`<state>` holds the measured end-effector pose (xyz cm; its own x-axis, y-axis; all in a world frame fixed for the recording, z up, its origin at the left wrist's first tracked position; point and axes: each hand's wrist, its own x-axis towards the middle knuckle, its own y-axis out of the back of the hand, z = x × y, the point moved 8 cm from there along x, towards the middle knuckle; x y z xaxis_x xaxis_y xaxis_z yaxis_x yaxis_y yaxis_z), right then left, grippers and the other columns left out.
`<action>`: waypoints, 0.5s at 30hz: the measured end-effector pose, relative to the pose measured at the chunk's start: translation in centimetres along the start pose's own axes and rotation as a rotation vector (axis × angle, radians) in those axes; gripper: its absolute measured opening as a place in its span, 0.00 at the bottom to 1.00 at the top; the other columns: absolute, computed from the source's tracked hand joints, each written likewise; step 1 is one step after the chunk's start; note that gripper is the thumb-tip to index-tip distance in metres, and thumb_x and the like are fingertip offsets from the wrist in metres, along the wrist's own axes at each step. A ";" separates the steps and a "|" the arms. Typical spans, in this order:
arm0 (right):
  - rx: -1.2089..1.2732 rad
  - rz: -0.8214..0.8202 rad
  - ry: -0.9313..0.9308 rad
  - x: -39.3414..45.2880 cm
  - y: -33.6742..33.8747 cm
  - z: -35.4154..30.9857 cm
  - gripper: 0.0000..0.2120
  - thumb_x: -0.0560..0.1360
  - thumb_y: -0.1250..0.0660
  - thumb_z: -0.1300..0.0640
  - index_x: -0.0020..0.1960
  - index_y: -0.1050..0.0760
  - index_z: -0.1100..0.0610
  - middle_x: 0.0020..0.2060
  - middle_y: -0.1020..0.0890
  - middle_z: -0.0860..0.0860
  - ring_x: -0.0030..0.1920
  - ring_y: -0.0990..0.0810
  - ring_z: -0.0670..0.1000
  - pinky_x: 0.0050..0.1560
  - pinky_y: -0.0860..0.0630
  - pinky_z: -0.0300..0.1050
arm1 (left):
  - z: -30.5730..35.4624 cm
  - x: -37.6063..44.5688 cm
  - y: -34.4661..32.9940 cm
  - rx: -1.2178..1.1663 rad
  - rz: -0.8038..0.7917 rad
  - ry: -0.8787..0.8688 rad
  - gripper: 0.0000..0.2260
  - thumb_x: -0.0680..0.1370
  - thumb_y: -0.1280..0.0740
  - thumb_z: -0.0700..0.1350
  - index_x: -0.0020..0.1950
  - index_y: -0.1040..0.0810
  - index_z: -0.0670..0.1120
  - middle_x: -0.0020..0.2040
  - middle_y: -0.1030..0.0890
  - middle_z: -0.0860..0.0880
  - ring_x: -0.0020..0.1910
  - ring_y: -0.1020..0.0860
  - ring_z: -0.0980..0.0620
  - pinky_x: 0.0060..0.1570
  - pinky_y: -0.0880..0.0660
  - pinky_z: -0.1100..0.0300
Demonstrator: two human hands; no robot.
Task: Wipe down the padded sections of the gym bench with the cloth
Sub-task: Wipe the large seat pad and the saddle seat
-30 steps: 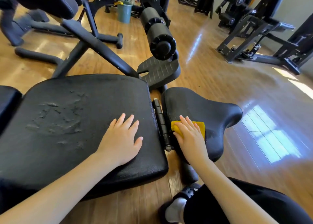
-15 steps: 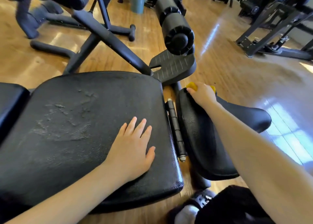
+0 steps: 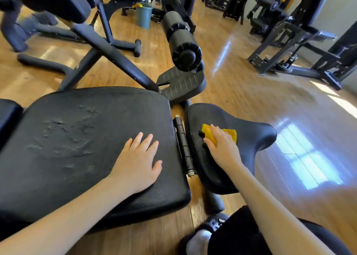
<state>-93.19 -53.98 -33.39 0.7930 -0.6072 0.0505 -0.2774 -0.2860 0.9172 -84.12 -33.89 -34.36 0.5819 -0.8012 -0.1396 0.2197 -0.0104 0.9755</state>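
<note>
The person is wiping the small seat pad (image 3: pixel 241 137) at the middle right of the frame. The right hand (image 3: pixel 222 146) presses the yellow cloth (image 3: pixel 230 135) flat on it, fingers straight. The left hand (image 3: pixel 137 164) rests flat and open on the big back pad (image 3: pixel 77 139). That big pad looks like it needs wiping next.

Matt, grainy black vinyl pad (image 3: pixel 77 139), soft yellow cloth (image 3: pixel 229 136), glossy wooden floor (image 3: pixel 251 92).

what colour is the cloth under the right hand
Yellow. The cloth lies under the right hand on the black seat pad, seen in the head view.
</note>
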 end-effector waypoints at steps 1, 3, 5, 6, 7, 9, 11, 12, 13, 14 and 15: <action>0.002 0.011 0.001 -1.2 0.0 0.2 0.21 0.78 0.40 0.53 0.70 0.34 0.56 0.71 0.33 0.53 0.73 0.39 0.52 0.73 0.46 0.48 | 0.1 0.1 0.1 -0.004 -0.001 -0.002 0.26 0.81 0.50 0.55 0.77 0.50 0.47 0.78 0.53 0.49 0.76 0.57 0.47 0.73 0.57 0.51; 0.010 0.046 -0.004 -3.8 0.0 0.9 0.19 0.77 0.38 0.55 0.67 0.31 0.56 0.70 0.32 0.52 0.73 0.38 0.52 0.73 0.46 0.48 | 0.5 0.2 0.2 -0.012 -0.005 -0.010 0.26 0.81 0.50 0.55 0.77 0.50 0.48 0.78 0.53 0.49 0.76 0.57 0.47 0.73 0.56 0.51; 0.011 0.100 -0.011 -6.8 0.1 1.6 0.18 0.76 0.39 0.55 0.66 0.29 0.56 0.69 0.31 0.52 0.72 0.37 0.53 0.72 0.45 0.48 | 1.1 0.0 0.3 -0.022 -0.004 -0.026 0.26 0.81 0.50 0.55 0.77 0.49 0.48 0.78 0.53 0.49 0.76 0.57 0.47 0.74 0.56 0.51; 0.006 0.133 -0.011 -8.3 0.0 1.9 0.19 0.75 0.40 0.54 0.65 0.28 0.56 0.69 0.30 0.52 0.72 0.36 0.53 0.71 0.44 0.48 | 1.4 -0.2 0.3 -0.026 -0.002 -0.032 0.26 0.81 0.50 0.55 0.77 0.49 0.48 0.78 0.52 0.49 0.76 0.56 0.47 0.74 0.55 0.52; 0.001 0.159 -0.009 -9.7 0.0 2.1 0.20 0.74 0.40 0.53 0.65 0.27 0.56 0.68 0.29 0.51 0.71 0.36 0.52 0.71 0.45 0.48 | 1.6 -0.4 0.3 -0.030 0.003 -0.038 0.26 0.81 0.50 0.55 0.77 0.49 0.48 0.78 0.52 0.49 0.76 0.56 0.48 0.73 0.55 0.52; 0.003 0.186 -0.012 -11.5 -0.2 2.2 0.21 0.73 0.41 0.52 0.65 0.27 0.55 0.68 0.29 0.50 0.71 0.37 0.48 0.71 0.46 0.47 | 1.8 -1.0 0.4 -0.039 0.015 -0.045 0.25 0.81 0.50 0.55 0.76 0.48 0.48 0.78 0.51 0.49 0.76 0.55 0.48 0.73 0.55 0.52; 0.026 0.210 -0.017 -11.9 0.2 2.3 0.20 0.73 0.41 0.52 0.63 0.26 0.55 0.67 0.28 0.50 0.70 0.36 0.49 0.71 0.45 0.48 | 2.0 -1.7 0.8 -0.046 0.034 -0.051 0.25 0.81 0.49 0.54 0.76 0.47 0.48 0.78 0.50 0.49 0.76 0.55 0.48 0.73 0.54 0.52; 0.029 0.226 -0.012 -11.8 0.6 2.2 0.19 0.73 0.40 0.53 0.62 0.25 0.55 0.66 0.27 0.51 0.70 0.34 0.51 0.71 0.43 0.49 | 2.2 -1.9 1.0 -0.046 0.047 -0.054 0.25 0.81 0.49 0.54 0.76 0.47 0.48 0.78 0.50 0.49 0.76 0.54 0.47 0.73 0.54 0.52; 0.022 0.238 -0.005 -11.4 1.2 2.1 0.18 0.73 0.40 0.54 0.61 0.24 0.56 0.65 0.26 0.52 0.69 0.32 0.53 0.70 0.42 0.50 | 2.3 -2.0 1.3 -0.048 0.061 -0.058 0.25 0.81 0.49 0.54 0.76 0.47 0.48 0.77 0.50 0.49 0.76 0.54 0.47 0.73 0.54 0.52; 0.012 0.242 0.001 -10.9 1.8 2.0 0.18 0.73 0.39 0.54 0.60 0.24 0.57 0.65 0.25 0.53 0.68 0.31 0.55 0.69 0.42 0.49 | 2.5 -2.2 1.6 -0.051 0.076 -0.063 0.25 0.81 0.49 0.54 0.76 0.46 0.48 0.77 0.50 0.49 0.76 0.54 0.47 0.73 0.54 0.52; 0.004 0.237 0.002 -10.1 2.6 2.0 0.17 0.73 0.39 0.55 0.60 0.24 0.57 0.65 0.25 0.54 0.68 0.30 0.56 0.69 0.42 0.48 | 2.8 -2.3 1.9 -0.055 0.093 -0.068 0.25 0.81 0.49 0.54 0.76 0.46 0.48 0.77 0.50 0.49 0.76 0.54 0.47 0.73 0.54 0.52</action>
<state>-102.99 -50.06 -32.31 0.7064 -0.6563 0.2653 -0.4582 -0.1383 0.8780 -87.24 -33.70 -31.73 0.5474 -0.8361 -0.0350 0.2109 0.0973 0.9726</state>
